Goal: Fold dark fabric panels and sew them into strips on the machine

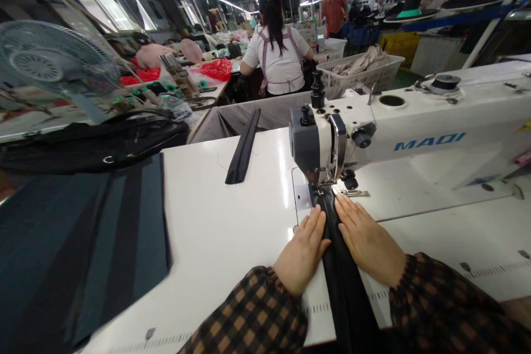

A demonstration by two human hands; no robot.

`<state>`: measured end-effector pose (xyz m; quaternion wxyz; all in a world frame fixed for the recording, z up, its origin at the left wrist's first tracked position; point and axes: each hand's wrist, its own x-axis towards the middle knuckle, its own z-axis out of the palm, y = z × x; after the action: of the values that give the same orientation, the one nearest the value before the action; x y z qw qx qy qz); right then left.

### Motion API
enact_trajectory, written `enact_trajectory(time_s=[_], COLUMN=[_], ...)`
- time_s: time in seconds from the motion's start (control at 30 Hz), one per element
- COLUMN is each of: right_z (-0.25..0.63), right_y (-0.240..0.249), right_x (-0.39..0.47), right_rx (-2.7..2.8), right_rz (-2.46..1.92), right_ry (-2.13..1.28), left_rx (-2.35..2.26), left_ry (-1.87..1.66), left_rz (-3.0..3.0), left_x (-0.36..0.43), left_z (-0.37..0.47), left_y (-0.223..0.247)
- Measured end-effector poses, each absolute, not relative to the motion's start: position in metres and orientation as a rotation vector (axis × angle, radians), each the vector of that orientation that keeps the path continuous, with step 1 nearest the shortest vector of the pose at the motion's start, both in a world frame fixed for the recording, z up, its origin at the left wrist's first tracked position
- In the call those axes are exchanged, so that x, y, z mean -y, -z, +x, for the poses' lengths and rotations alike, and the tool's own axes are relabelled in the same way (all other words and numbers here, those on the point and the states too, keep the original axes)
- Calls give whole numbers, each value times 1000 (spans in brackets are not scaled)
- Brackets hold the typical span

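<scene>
A long black fabric strip with a seam down its middle runs from the table's front edge up under the presser foot of a white sewing machine. My left hand lies flat along the strip's left edge, fingers stretched toward the foot. On the right edge rests my right hand, also flat, its fingertips close to the needle area. Both hands press on the cloth without gripping it. Farther left on the white table lies a separate short black strip.
Dark fabric panels cover the table's left side, with a black bag-like piece behind them. A fan stands at far left. Ahead, a co-worker in a white top sits near a white basket of cloth.
</scene>
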<state>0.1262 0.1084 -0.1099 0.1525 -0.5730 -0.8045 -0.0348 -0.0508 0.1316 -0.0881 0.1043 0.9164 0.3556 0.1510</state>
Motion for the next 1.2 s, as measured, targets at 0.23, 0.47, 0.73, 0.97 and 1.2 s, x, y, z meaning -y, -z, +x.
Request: enact_trajectory(time_s=[0.23,0.47,0.73,0.97,1.2], right_z=[122,107,112,114,118], right_y=[102,103,102,105,107], right_x=[-107,-70,-85,-87,-72], right_rx=[2468,2380,2400,2322,2337], right_rz=[-1460,-1480,-1467,-1478,-1455], right_ry=[92,140,145,57,-7], left_rx=[-1040,-1056,-1132,-1447,-1596], left_ry=[-392,-330,-258,-246,-130], left_rz=[2760,2757,2857,2796,2530], left_x=[-128,-123,-136,-109,-56], left_z=[-47,-44,-33,-19,-12], left_y=[92,90,92,86,39])
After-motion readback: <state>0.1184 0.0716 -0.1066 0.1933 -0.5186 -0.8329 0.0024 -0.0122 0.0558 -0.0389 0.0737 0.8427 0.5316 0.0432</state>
